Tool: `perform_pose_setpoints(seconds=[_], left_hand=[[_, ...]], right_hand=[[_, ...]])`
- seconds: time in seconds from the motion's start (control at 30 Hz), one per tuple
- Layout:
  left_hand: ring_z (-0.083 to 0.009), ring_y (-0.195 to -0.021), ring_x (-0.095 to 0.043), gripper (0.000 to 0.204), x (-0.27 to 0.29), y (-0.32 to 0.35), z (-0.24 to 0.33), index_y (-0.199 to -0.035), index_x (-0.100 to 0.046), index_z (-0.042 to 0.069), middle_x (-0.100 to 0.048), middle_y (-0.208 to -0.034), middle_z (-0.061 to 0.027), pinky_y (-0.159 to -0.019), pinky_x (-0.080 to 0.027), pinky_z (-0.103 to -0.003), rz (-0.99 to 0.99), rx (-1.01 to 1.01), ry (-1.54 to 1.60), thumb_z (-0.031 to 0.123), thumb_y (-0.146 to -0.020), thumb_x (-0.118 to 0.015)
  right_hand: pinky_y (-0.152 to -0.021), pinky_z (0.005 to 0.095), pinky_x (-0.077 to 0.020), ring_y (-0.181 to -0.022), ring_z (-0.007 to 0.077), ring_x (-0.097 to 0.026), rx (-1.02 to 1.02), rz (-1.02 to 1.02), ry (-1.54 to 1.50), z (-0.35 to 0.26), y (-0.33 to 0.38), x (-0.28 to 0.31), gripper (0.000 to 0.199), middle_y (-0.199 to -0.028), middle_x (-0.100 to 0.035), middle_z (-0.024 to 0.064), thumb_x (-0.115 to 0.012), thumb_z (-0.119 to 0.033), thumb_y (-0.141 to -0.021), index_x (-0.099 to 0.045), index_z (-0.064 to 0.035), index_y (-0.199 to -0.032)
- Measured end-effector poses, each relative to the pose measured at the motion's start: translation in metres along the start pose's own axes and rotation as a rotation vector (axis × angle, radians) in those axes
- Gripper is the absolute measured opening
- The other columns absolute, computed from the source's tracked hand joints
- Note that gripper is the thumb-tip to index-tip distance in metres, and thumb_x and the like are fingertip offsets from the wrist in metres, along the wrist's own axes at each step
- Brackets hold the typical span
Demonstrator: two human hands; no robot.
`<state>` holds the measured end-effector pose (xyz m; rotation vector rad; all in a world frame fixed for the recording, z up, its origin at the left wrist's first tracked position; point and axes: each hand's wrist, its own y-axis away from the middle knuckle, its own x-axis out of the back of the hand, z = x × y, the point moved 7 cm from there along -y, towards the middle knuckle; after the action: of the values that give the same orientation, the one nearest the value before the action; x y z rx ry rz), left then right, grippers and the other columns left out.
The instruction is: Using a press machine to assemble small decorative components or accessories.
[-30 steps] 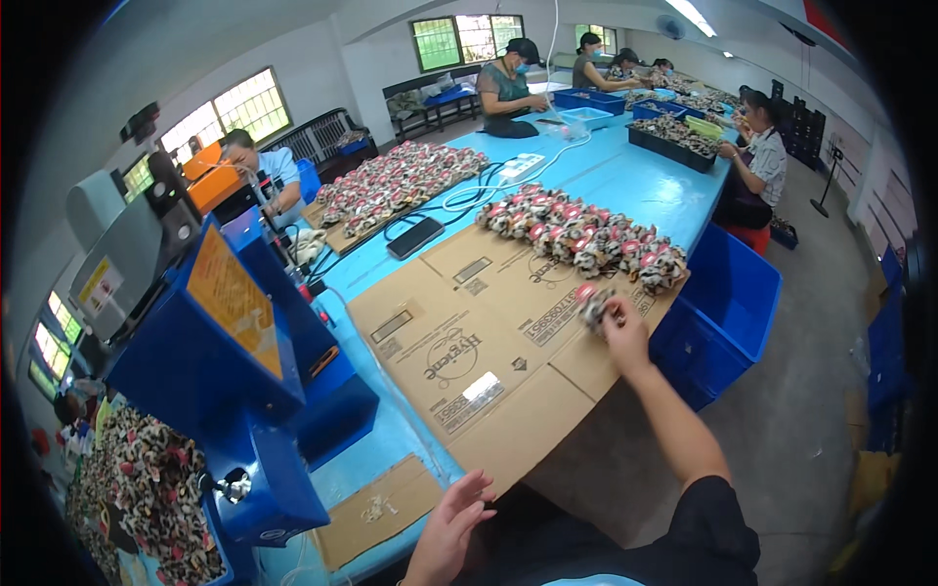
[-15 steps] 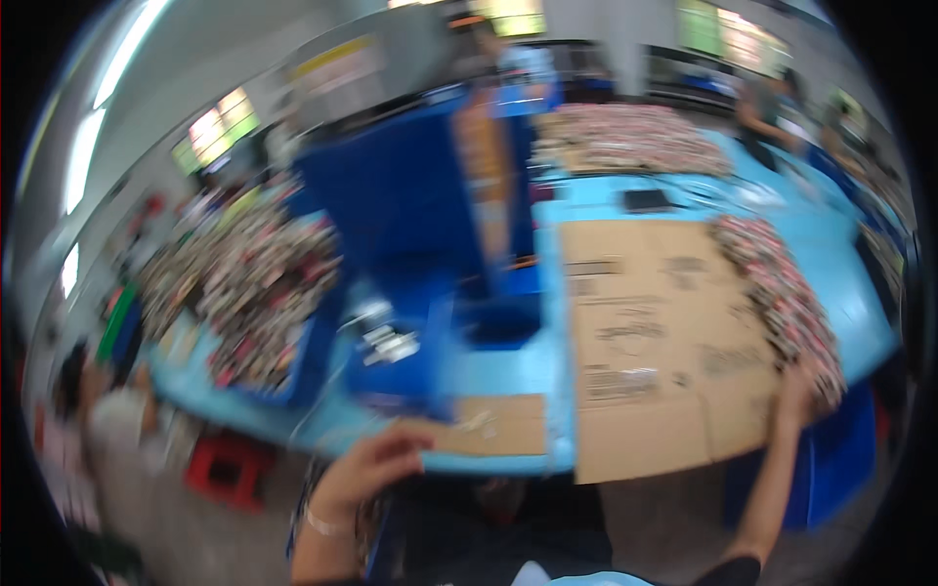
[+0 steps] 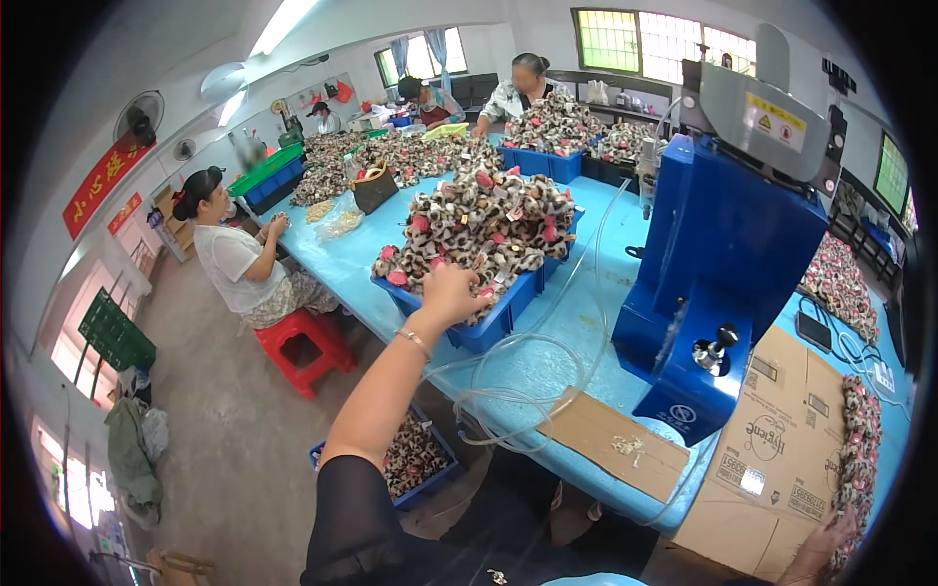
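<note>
My left hand (image 3: 452, 295) reaches over the near side of a blue bin (image 3: 481, 334) heaped with small spotted plush pieces (image 3: 489, 220), brown, white and black with pink patches. Its fingers are apart and touch the heap. Far to the right, my right hand (image 3: 829, 537) lies at the near end of a long row of the same plush pieces (image 3: 860, 444). That row runs along the right side of a flattened cardboard sheet (image 3: 782, 439). The right fingertips blend into the plush, so their grip is hidden.
A blue machine (image 3: 713, 264) with a metal knob stands between my arms. Clear tubing (image 3: 528, 342) loops beside a cardboard strip (image 3: 616, 444). Another plush-filled bin (image 3: 418, 459) sits below the table edge. A person (image 3: 239, 244) works on a red stool (image 3: 303, 347); others sit farther back.
The view has swung left. My left hand has moved from above the table's front edge to the plush heap in the bin. My right hand stays at the row's near end.
</note>
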<state>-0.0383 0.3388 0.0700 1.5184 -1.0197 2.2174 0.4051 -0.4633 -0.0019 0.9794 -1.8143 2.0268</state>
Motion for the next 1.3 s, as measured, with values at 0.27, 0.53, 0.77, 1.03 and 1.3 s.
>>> perform_pose_setpoints(seconds=[0.27, 0.53, 0.77, 1.03, 1.3], left_hand=[[-0.0315, -0.103, -0.056, 0.021, -0.006, 0.009, -0.017, -0.081, -0.068, 0.009, -0.062, -0.1, -0.0095, -0.088, -0.044, -0.046, 0.153, -0.084, 0.05, 0.024, -0.069, -0.078], [-0.0113, -0.088, -0.066, 0.016, 0.039, 0.107, 0.11, -0.1, -0.057, 0.001, -0.07, -0.097, -0.0082, -0.074, -0.054, -0.027, -0.389, -0.015, 1.162, 0.0, -0.086, -0.063], [-0.0124, -0.102, -0.062, 0.038, 0.003, 0.187, 0.202, -0.114, -0.054, 0.003, -0.067, -0.116, -0.0114, -0.084, -0.05, -0.026, -0.894, -0.183, 1.196, -0.003, -0.079, -0.069], [-0.0143, -0.1, -0.06, 0.075, -0.005, 0.208, 0.262, -0.142, -0.037, 0.006, -0.063, -0.119, -0.0119, -0.082, -0.049, -0.027, -1.033, -0.288, 1.406, 0.008, -0.078, -0.075], [-0.0104, -0.079, -0.063, 0.034, -0.063, 0.248, 0.265, -0.128, -0.05, 0.002, -0.065, -0.095, -0.007, -0.068, -0.051, -0.025, -1.276, -0.115, 1.412, 0.011, -0.095, -0.054]], right_hand=[[-0.063, 0.0315, -0.0452, -0.077, 0.0219, -0.056, 0.018, -0.114, -0.543, -0.225, 0.024, 0.088, 0.026, -0.126, -0.054, 0.0173, -0.057, -0.003, -0.095, -0.059, 0.0, -0.121], [-0.064, 0.0286, -0.0465, -0.074, 0.0198, -0.056, 0.352, -0.435, -1.185, -0.392, 0.07, 0.155, 0.034, -0.104, -0.06, 0.0152, -0.064, 0.007, -0.078, -0.061, -0.0013, -0.111], [-0.06, 0.0361, -0.0491, -0.065, 0.0254, -0.062, 0.46, -1.069, -1.372, -0.49, 0.046, 0.158, 0.019, -0.089, -0.065, 0.0109, -0.074, -0.014, -0.083, -0.069, -0.0058, -0.099], [-0.062, 0.0344, -0.0521, -0.067, 0.0285, -0.067, 0.524, -0.901, -1.49, -0.46, 0.076, 0.164, 0.005, -0.079, -0.068, 0.0115, -0.07, -0.01, -0.086, -0.069, -0.0057, -0.086], [-0.055, 0.0316, -0.0489, -0.058, 0.0249, -0.065, 0.281, -0.976, -1.432, -0.426, 0.065, 0.133, 0.008, -0.069, -0.065, 0.0126, -0.069, -0.009, -0.087, -0.069, -0.0018, -0.084]])
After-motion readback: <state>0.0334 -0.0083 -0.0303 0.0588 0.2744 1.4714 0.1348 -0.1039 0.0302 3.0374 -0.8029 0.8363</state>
